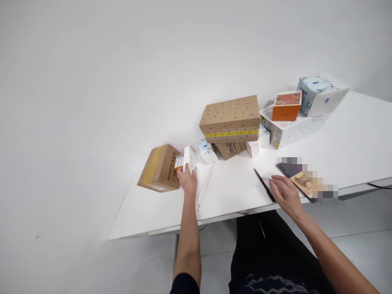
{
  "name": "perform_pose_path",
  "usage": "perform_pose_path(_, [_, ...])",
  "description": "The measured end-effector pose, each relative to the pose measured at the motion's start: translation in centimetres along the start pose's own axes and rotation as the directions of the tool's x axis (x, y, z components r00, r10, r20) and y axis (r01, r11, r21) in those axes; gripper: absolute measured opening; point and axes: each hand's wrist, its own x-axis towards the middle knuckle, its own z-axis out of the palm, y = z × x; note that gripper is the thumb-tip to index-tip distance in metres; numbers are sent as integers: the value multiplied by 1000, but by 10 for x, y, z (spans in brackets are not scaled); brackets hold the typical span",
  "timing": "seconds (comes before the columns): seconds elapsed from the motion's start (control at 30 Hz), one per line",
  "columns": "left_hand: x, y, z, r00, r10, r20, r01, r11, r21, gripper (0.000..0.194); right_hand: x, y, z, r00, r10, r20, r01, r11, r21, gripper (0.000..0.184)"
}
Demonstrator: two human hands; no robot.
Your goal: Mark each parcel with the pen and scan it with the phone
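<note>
My left hand (187, 180) is closed on a slim white box (190, 157) standing at the left of the table, its thumb towards the right side. Close to the same fingers is a small orange-and-white box (179, 162), partly hidden; I cannot tell whether they also grip it. Just left of these stands a brown carton (156, 167) with yellow tape. My right hand (288, 198) lies near the table's front edge, fingers loosely stretched and holding nothing. Beside its fingertips is a black pen (263, 184), and a dark phone (288, 169) lies to its right.
On the white table (226, 192), a long brown carton (231, 118) rests on a smaller carton (229, 150) and small white boxes (252, 149). A tissue pack (207, 151) lies left of them. At right, an orange box (287, 112) and a tissue pack (321, 94) top a white carton (300, 130).
</note>
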Motion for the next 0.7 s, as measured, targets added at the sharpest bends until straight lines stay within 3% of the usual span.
perform_pose_path(0.13, [22,16,2,996,-38,-82,44,996,72,50,-4,3,-2,1000,4,-15,-3,999,46,13])
perform_pose_path(0.23, [20,44,7,992,61,-107,-62,998,-1,52,-4,3,-2,1000,8,-19,-7,998,62,12])
perform_pose_path(0.33, [15,78,17,994,103,-42,-107,989,-106,58,-3,2,-2,1000,14,-18,-12,997,78,13])
perform_pose_path(0.47, [19,111,27,993,-55,100,77,970,-229,62,-3,2,-5,998,55,-39,-52,996,78,17])
perform_pose_path(0.6, [13,112,23,981,-117,153,161,934,-320,50,-4,2,-6,994,103,-42,-100,992,75,19])
perform_pose_path(0.7, [-17,90,9,981,-112,159,163,921,-355,48,-5,2,-7,991,124,-43,-120,990,74,20])
